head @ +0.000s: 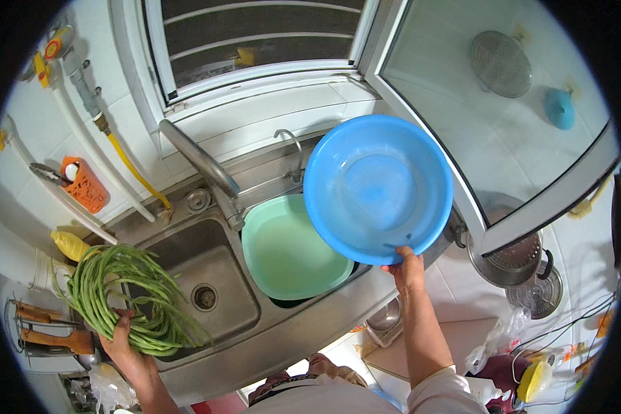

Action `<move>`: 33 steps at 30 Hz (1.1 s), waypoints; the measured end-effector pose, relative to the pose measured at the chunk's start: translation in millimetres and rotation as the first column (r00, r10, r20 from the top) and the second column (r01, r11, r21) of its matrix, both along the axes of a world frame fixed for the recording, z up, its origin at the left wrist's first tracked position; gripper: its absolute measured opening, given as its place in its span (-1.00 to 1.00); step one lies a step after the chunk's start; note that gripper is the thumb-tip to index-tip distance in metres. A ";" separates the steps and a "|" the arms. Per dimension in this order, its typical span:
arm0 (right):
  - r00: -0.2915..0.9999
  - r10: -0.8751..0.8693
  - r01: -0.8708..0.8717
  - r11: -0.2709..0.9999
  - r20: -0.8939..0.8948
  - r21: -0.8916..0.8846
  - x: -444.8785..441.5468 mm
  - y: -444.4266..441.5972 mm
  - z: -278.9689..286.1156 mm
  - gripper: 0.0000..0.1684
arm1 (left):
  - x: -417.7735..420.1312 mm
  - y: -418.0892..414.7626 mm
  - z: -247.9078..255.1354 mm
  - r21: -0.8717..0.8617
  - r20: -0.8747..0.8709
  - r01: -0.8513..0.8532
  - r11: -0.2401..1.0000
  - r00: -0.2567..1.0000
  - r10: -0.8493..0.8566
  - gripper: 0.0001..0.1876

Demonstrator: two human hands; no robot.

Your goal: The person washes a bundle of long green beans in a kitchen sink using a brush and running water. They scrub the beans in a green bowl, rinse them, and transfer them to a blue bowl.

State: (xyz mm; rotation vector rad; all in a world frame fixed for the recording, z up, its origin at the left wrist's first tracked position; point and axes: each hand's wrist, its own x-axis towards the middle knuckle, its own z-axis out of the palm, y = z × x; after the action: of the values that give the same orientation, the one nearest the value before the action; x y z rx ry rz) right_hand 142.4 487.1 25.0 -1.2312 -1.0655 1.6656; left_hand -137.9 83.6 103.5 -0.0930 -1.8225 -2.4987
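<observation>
A coiled bunch of long green beans (129, 295) is in my left hand (124, 341), held over the left edge of the steel sink basin (222, 269). My right hand (409, 271) grips the near rim of a round blue plastic basin (378, 189), its inside facing up at me. The blue basin overlaps the right part of a pale green plastic tub (290, 248), which sits in the right sink bowl with cloudy liquid in it. Part of the tub's far right side is hidden behind the blue basin.
A steel faucet (202, 160) and a thin curved tap (292, 150) rise behind the sink. An open window sash (476, 181) juts in at the right, near the basin. Wooden-handled knives (57, 339) stand in a rack at left. A steel pot (502, 269) is on the right.
</observation>
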 end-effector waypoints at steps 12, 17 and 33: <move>0.999 -0.034 0.034 0.994 -0.002 0.105 -24.0 -5.0 -2.0 -0.54 | -2.2 -5.3 -6.6 -0.018 -0.015 0.010 1.000 1.000 -0.011 -0.66; 0.995 -0.030 0.015 0.986 0.090 0.164 -24.7 -1.9 6.8 -0.57 | -2.8 -4.5 -7.1 0.011 -0.012 0.010 1.000 1.000 -0.010 -0.67; 0.984 -0.039 -0.004 0.971 0.175 0.239 -24.6 4.0 17.6 -0.54 | 0.0 16.8 -3.4 -0.047 -0.008 0.009 0.999 1.000 -0.009 -0.70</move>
State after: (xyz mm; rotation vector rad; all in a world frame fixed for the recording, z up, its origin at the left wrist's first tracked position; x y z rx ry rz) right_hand 117.8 491.1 42.6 -1.2424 -1.3184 1.3858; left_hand -137.9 100.4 100.1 -0.1131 -1.8824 -2.4579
